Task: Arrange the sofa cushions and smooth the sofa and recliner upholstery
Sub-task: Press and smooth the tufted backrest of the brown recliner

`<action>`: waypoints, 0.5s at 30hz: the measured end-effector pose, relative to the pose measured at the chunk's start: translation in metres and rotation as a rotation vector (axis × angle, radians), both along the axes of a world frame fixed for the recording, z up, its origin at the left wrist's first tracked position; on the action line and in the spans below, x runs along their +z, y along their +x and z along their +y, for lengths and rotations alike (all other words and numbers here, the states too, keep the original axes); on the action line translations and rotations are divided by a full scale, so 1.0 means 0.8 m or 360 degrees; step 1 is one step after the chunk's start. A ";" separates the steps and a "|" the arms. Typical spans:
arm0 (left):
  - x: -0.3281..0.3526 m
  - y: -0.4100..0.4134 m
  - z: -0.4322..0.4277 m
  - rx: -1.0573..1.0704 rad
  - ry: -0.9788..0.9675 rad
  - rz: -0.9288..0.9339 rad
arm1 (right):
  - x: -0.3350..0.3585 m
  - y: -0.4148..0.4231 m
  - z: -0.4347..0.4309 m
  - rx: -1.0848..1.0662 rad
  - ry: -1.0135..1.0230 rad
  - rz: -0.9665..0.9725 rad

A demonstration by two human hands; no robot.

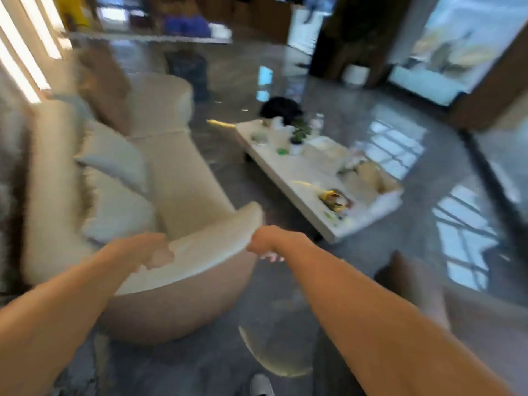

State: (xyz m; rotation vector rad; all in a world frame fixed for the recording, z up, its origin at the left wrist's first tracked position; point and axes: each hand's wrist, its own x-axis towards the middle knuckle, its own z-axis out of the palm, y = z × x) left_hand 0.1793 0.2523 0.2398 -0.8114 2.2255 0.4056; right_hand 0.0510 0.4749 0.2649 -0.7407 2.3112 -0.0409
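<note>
The picture is motion-blurred. A long cream sofa (183,178) runs from the near left toward the back. Its rounded near armrest (208,247) lies between my hands. My left hand (148,250) rests on the armrest's inner top, fingers bent against the fabric. My right hand (264,242) is closed on the armrest's outer edge. Two white cushions (114,158) (117,212) lean against the sofa back, and a brown cushion (105,87) stands farther along.
A low white coffee table (288,172) with a plant, bottles and snack clutter stands right of the sofa. The grey floor (414,155) is glossy. A brown seat corner (411,284) is at the near right. A shoe (261,385) shows at the bottom.
</note>
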 end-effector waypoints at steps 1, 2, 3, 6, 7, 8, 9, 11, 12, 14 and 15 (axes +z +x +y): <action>0.005 -0.014 0.032 -0.0116 -0.0016 0.0089 | 0.007 0.014 0.039 -0.0068 0.0030 -0.0096; 0.012 -0.026 0.071 -0.0286 -0.0032 0.0125 | 0.010 0.028 0.080 -0.0148 0.0042 -0.0212; 0.019 -0.036 0.113 -0.0469 -0.0050 0.0127 | 0.011 0.042 0.123 -0.0231 0.0048 -0.0301; 0.024 -0.060 0.245 -0.0957 -0.0076 0.0025 | -0.002 0.080 0.258 -0.0464 0.0053 -0.0344; 0.026 -0.063 0.288 -0.1096 -0.0075 0.0020 | -0.009 0.093 0.306 -0.0564 0.0058 -0.0310; 0.026 -0.068 0.329 -0.1250 -0.0075 0.0035 | -0.014 0.109 0.353 -0.0703 0.0070 -0.0240; 0.026 -0.072 0.370 -0.1424 -0.0083 0.0050 | -0.018 0.126 0.400 -0.0867 0.0107 -0.0154; 0.020 -0.078 0.446 -0.1693 -0.0032 0.0148 | -0.029 0.162 0.490 -0.1172 0.0193 -0.0026; 0.015 -0.079 0.483 -0.1806 0.0026 0.0192 | -0.035 0.182 0.529 -0.1301 0.0236 -0.0011; 0.006 -0.074 0.557 -0.2064 0.0138 0.0224 | -0.047 0.227 0.599 -0.1540 0.0327 -0.0001; 0.001 -0.068 0.592 -0.2181 0.0183 0.0223 | -0.052 0.251 0.628 -0.1680 0.0377 -0.0005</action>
